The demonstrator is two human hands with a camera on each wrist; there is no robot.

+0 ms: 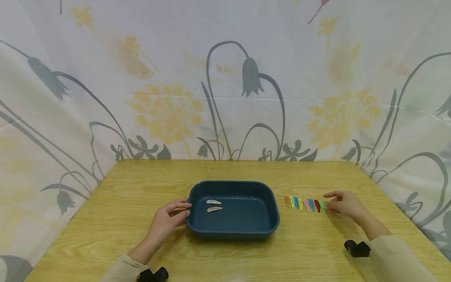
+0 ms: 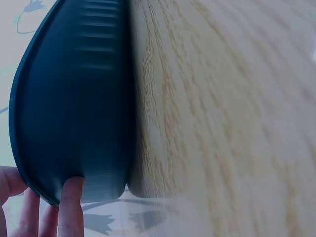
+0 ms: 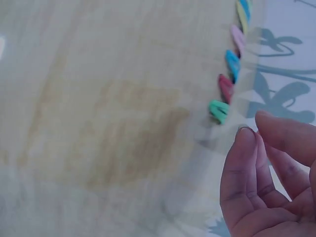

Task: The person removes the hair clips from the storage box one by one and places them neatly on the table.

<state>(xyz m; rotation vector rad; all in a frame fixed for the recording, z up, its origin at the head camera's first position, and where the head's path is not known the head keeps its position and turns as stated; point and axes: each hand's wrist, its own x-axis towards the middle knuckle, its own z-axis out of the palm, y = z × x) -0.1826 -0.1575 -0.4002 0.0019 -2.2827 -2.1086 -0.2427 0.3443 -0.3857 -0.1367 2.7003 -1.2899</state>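
The thumb and fingers of my left hand hold the left rim of a dark blue rectangular tray. In the left wrist view, one fingertip presses the outer wall of the tray. Two snap hair clips lie inside: a whitish one and a tan one. My right hand hovers at the right end of a row of colourful hair clips. Its thumb and finger are slightly apart, close to the green hair clip, with a red hair clip just beyond.
The wooden table carries the tray in the middle and the clip row to its right. A patterned curtain hangs along the back and sides. Black wrist devices sit near both sleeves.
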